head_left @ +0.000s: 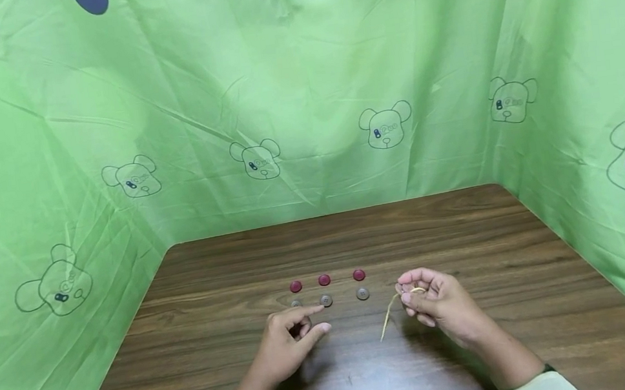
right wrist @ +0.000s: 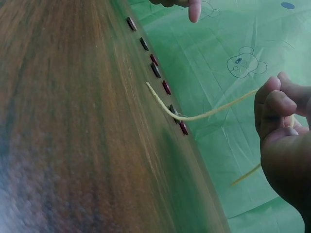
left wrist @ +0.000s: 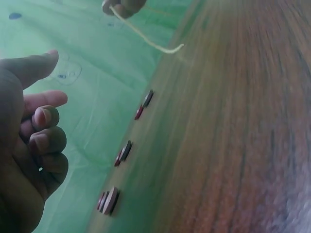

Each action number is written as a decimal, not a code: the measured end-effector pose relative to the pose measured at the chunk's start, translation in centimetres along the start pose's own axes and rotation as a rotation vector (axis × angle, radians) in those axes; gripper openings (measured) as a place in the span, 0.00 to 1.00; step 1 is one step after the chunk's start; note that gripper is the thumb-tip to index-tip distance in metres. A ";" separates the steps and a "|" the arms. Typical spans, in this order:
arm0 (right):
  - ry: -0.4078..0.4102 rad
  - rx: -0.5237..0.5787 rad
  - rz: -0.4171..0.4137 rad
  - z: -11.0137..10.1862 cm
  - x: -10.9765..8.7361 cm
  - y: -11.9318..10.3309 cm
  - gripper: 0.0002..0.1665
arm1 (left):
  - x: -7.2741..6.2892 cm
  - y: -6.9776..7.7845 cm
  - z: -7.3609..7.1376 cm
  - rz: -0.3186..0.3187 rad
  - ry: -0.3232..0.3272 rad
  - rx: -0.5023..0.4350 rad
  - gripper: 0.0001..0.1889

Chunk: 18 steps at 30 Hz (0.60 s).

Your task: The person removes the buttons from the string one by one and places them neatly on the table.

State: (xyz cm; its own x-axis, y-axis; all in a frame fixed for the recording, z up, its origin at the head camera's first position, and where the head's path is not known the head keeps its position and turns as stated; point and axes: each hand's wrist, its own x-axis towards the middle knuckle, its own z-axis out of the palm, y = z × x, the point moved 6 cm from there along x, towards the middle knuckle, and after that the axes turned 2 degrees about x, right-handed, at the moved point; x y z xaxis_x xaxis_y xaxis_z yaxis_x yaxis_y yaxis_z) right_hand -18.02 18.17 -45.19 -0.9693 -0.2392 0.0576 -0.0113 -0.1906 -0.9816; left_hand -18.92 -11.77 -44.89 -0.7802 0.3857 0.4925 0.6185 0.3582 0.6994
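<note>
My right hand (head_left: 437, 300) pinches a yellow string (head_left: 389, 319) between thumb and fingers, well above the table. One long end hangs down to the left, and a shorter piece curves over the fingers. A small roundish thing shows at the fingertips; I cannot tell whether it is a button. My left hand (head_left: 286, 341) holds nothing, its index finger pointing right and its thumb apart. The index fingertip overlaps the lower edge of the middle grey-brown button (head_left: 326, 300). Another grey-brown button (head_left: 296, 304) is partly hidden behind this hand, and a third grey-brown button (head_left: 362, 293) lies right.
Behind the grey-brown row lie red buttons, at left (head_left: 296, 286), middle (head_left: 324, 280) and right (head_left: 359, 275). A lighter button (left wrist: 111, 200) stands out nearest in the left wrist view. The brown wooden table (head_left: 440, 231) meets a green curtain (head_left: 322, 181) on three sides.
</note>
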 end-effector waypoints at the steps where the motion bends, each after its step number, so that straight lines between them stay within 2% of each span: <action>1: 0.007 -0.005 0.010 0.0 0.0 0.0 0.20 | 0.0 0.0 0.0 -0.011 -0.009 -0.017 0.13; 8: 0.032 -0.046 0.053 0.0 0.1 0.1 0.22 | 0.6 0.7 0.6 -0.123 -0.096 -0.097 0.14; 18: 0.011 -0.101 0.046 0.0 0.0 0.0 0.24 | 2.0 1.1 2.6 -0.238 -0.205 -0.076 0.19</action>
State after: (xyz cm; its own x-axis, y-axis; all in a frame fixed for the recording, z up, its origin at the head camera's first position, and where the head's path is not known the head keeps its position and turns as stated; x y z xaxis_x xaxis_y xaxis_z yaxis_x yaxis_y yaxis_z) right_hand -18.04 18.13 -45.17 -0.9720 -0.2347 0.0104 0.0093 -0.0826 -0.9965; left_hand -19.61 -8.35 -44.51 -0.8623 0.4649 0.2009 0.4062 0.3978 0.8227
